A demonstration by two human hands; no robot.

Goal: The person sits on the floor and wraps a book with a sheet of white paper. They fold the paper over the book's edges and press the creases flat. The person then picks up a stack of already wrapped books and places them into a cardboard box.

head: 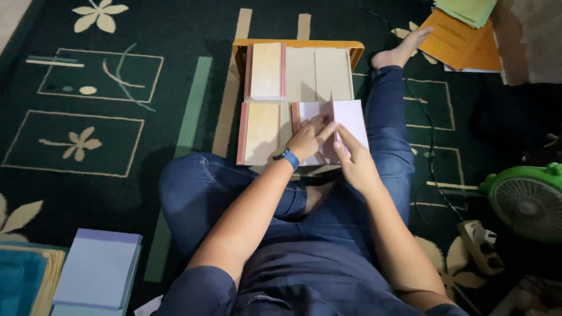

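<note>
while both sets of fingertips press flat on the same small pale pink booklet, neither hand is clamped on anything. the left hand lies palm down with its fingers together, tips resting on the pink cover near its middle fold; a blue wristband sits at its wrist. the right hand comes in from 5 o'clock, fingers stretched out and close together, index tip touching the cover just beside the left fingertips.

that booklet lies on top of the lower right stack inside an orange cardboard box, which sits on the floor at 12 o'clock from the person's lap. at 9 o'clock from the hands, touching the booklet's stack, is a cream stack with a red spine. at 12 o'clock in the box's far half, more cream stacks stand side by side.

outward, blue-jeaned legs frame the box, one bare foot at 1 o'clock. a dark green patterned carpet lies underneath. orange folders lie at 1 o'clock, a green fan at 3 o'clock, a power strip at 4 o'clock, and a pale blue pile of paper at 8 o'clock.
</note>
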